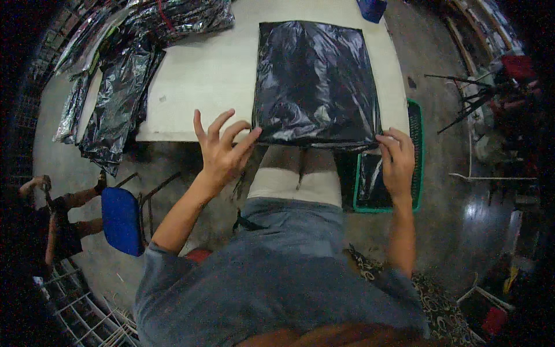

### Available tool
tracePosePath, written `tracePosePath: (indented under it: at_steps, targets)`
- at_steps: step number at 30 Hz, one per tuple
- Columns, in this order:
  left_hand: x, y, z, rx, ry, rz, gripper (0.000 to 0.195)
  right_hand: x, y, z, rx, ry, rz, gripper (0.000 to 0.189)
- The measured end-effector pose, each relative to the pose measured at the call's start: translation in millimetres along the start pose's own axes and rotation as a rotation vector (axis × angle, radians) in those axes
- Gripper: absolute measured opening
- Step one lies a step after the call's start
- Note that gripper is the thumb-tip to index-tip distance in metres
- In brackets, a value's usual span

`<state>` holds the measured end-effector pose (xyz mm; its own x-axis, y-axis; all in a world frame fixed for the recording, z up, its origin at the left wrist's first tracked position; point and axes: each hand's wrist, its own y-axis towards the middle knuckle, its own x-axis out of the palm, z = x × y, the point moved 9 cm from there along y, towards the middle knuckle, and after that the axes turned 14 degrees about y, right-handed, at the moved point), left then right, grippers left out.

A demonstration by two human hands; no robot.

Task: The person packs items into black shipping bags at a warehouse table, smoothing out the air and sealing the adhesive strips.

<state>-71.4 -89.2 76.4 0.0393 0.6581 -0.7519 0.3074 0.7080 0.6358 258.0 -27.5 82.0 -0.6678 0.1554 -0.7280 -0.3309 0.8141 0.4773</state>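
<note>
A glossy black plastic bag lies flat on the pale tabletop, its near edge reaching the table's front edge. At its near left corner, my left hand pinches the plastic between thumb and index finger, the other fingers spread. My right hand grips the near right corner with the fingertips. The surface is wrinkled, and whatever may be inside is hidden.
Black plastic bags pile up at the left, some hanging over the edge. A green crate holding black plastic stands below right. Also in view are a blue container, a blue chair, a person and a tripod.
</note>
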Motion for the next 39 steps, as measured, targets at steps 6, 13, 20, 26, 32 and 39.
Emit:
tracePosePath:
  at_steps: [6, 13, 20, 26, 32, 39]
  targets:
    - [7, -1, -2, 0.071, -0.087, -0.088, 0.038, 1, -5, 15, 0.157, 0.230, -0.073, 0.016]
    - [13, 0, -8, 0.016, -0.105, -0.091, 0.046, 4, -1, 21, 0.180, 0.250, -0.058, 0.016]
    - [19, 5, -10, -0.122, -0.133, -0.258, 0.040, 6, 0, 13, 0.108, 0.198, -0.068, 0.019]
    - [15, 10, -4, -0.138, -0.336, -0.456, 0.059, -6, 7, -7, 0.161, 0.242, -0.091, 0.032]
    - [28, 40, 44, -0.005, -0.213, -0.414, 0.062, 58, 39, -78, -0.145, 0.147, -0.217, 0.042]
    - [51, -14, 15, -0.085, -0.062, -0.507, 0.065, 52, -3, -10, 0.097, 0.002, -0.270, 0.053]
